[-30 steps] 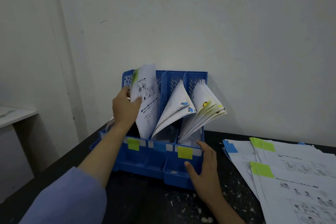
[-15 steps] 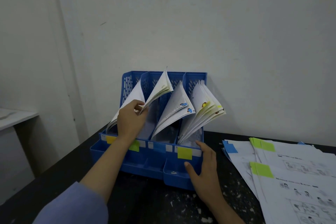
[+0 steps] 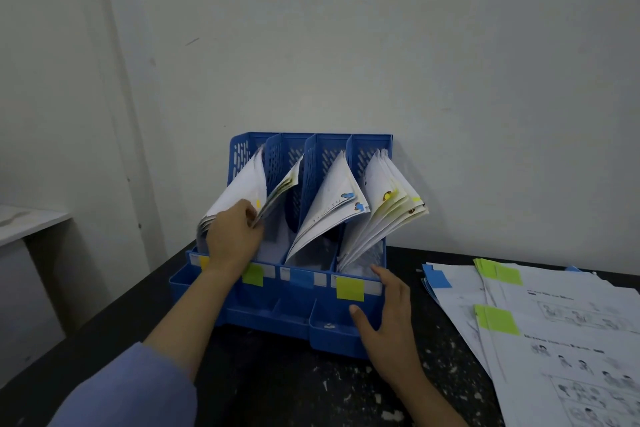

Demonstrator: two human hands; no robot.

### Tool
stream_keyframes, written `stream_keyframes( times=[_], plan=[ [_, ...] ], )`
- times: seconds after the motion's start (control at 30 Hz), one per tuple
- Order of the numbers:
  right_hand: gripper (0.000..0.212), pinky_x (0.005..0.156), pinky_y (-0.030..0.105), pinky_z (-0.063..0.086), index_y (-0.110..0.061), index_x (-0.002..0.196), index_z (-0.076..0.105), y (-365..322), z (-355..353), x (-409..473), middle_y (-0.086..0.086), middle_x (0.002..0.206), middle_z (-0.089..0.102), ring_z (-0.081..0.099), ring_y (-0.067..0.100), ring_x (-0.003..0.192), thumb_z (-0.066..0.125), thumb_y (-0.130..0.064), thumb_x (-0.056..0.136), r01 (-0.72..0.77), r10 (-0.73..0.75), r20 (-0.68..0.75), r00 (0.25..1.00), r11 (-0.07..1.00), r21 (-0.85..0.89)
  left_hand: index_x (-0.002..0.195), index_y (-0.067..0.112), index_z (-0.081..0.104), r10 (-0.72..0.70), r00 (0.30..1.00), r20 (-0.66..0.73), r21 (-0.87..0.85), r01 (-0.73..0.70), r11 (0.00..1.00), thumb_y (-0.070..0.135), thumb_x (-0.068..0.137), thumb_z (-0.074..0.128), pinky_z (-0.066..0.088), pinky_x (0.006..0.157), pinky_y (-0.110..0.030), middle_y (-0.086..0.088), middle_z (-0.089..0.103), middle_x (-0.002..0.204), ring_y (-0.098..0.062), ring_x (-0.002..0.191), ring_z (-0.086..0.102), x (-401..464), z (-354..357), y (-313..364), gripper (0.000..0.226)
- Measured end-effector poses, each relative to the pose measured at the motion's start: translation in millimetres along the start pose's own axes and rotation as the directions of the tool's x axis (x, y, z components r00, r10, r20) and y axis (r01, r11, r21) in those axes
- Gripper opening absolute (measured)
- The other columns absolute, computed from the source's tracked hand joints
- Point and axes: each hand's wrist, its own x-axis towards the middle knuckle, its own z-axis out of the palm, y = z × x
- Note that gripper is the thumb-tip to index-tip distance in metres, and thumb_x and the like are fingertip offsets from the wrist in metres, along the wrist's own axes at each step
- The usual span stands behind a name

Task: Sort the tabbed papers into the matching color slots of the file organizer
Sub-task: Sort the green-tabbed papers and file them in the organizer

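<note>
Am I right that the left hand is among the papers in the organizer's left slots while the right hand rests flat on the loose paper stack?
Not quite: in the head view the right hand braces the organizer's front right corner, clear of the loose stack. The left hand is among the left-slot papers.

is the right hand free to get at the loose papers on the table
Probably yes: the right hand only rests open against the file organizer, and bare table lies between it and the loose papers beside it.
</note>
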Motion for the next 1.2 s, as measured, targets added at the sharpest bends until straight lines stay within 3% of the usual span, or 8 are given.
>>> stream_keyframes(
  times=[0.1,0.27,0.47,0.67,0.83,0.97,1.13,1.2],
  plan=[
    [0.065,0.103,0.018,0.025,-0.043,0.125,0.028,0.3,-0.5,-0.7,0.002,0.138,0.034,0.032,0.012,0.128,0.069,-0.017,0.081,0.001,-0.001,-0.001,1.0,1.0,0.005,0.081,0.01,0.051,0.076,0.989,-0.128,0.033,-0.073,0.997,0.033,0.079,0.07,0.037,0.05,-0.03,-0.001,0.054,0.067,-0.019,0.06,0.048,2.5,-5.8,15.1,0.029],
    [0.066,0.104,0.018,0.025,-0.045,0.124,0.027,0.6,-1.0,-1.1,0.003,0.137,0.034,0.032,0.013,0.129,0.069,-0.017,0.082,0.012,-0.012,-0.005,1.0,1.0,0.011,0.087,0.009,0.059,0.27,0.914,-0.304,0.092,-0.254,0.963,0.02,0.084,0.067,0.039,0.048,-0.027,-0.003,0.06,0.07,-0.018,0.058,0.051,18.6,-17.1,33.3,0.013],
    [0.066,0.104,0.02,0.026,-0.045,0.124,0.028,-0.3,-1.3,-0.9,0.003,0.137,0.034,0.033,0.013,0.128,0.069,-0.015,0.081,0.025,-0.025,-0.012,1.0,1.0,0.014,0.076,0.009,0.065,0.169,0.95,-0.262,0.142,-0.135,0.981,0.016,0.083,0.065,0.035,0.052,-0.027,-0.007,0.066,0.073,-0.021,0.065,0.057,29.7,-19.5,20.5,0.01],
    [0.065,0.103,0.019,0.025,-0.04,0.127,0.028,0.3,-0.6,-0.6,0.004,0.136,0.034,0.033,0.012,0.126,0.068,-0.016,0.082,0.016,-0.016,-0.011,1.0,1.0,0.016,0.083,0.01,0.067,0.175,0.96,-0.218,0.182,-0.136,0.974,0.013,0.081,0.062,0.03,0.052,-0.025,-0.006,0.061,0.082,-0.023,0.075,0.054,31.9,-22.3,20.3,0.006],
    [0.061,0.102,0.019,0.026,-0.04,0.126,0.029,-2.9,-1.6,-1.8,0.004,0.134,0.034,0.034,0.013,0.124,0.066,-0.016,0.084,0.011,-0.01,-0.011,1.0,0.999,0.033,0.102,0.015,0.063,0.165,0.979,-0.119,0.07,-0.157,0.985,0.023,0.078,0.072,0.042,0.059,-0.029,-0.004,0.053,0.101,-0.022,0.084,0.056,16.3,-25.2,33.5,0.026],
    [0.046,0.103,0.017,0.026,-0.031,0.125,0.04,-11.8,-7.0,0.4,0.003,0.134,0.032,0.032,0.01,0.125,0.062,-0.017,0.087,-0.007,0.007,-0.01,1.0,0.999,0.041,0.113,0.017,0.061,0.179,0.983,-0.035,-0.005,-0.179,0.984,0.033,0.071,0.078,0.05,0.07,-0.039,-0.005,0.05,0.108,-0.023,0.095,0.053,-4.2,-31.6,56.0,0.048],
    [0.024,0.091,0.016,0.036,-0.015,0.109,0.056,-25.0,-39.3,17.3,0.002,0.113,0.044,0.045,0.008,0.104,0.06,-0.01,0.086,-0.032,0.047,-0.201,0.979,0.996,0.077,0.101,0.008,0.064,0.317,0.934,-0.166,-0.115,-0.338,0.934,0.023,0.085,0.065,0.048,0.069,-0.036,-0.01,0.053,0.101,-0.023,0.085,0.052,-41.6,-32.7,95.7,0.022],
    [0.012,0.082,0.015,0.037,-0.016,0.096,0.06,-23.3,-67.5,24.8,0.001,0.103,0.052,0.05,0.011,0.096,0.06,-0.009,0.086,-0.087,0.09,-0.187,0.978,0.996,0.021,0.096,0.007,0.064,0.366,0.917,-0.156,-0.169,-0.39,0.905,0.015,0.086,0.063,0.048,0.069,-0.035,-0.01,0.053,0.097,-0.024,0.083,0.053,-56.9,-26.9,114.7,0.013]
  ],
)
